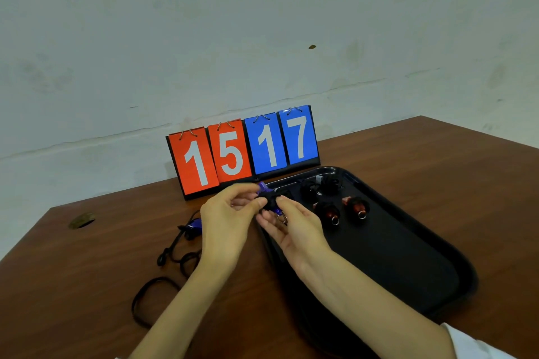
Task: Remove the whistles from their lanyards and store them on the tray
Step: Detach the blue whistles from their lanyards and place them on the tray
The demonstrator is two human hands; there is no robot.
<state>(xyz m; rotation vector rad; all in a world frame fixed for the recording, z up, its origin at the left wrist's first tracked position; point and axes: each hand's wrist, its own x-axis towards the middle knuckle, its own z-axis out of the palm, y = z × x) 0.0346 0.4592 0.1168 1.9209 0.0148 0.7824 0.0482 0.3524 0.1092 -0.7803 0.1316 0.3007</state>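
Both hands hold one blue whistle [269,200] just above the near-left rim of the black tray [408,259]. My left hand [230,213] pinches its upper end, and my right hand [291,227] holds it from below, where its metal ring [282,218] hangs. Two red whistles [328,211] [358,207] with rings lie on the tray, with dark bundled cords [320,185] behind them. A second blue whistle [194,226] lies on the table to the left, still joined to its black lanyard [172,253].
A flip scoreboard [242,151] reading 15 and 17 stands behind the tray against the wall. The wooden table [437,160] has a round cable hole [82,220] at the far left. Another loop of black lanyard [151,300] lies near the front left.
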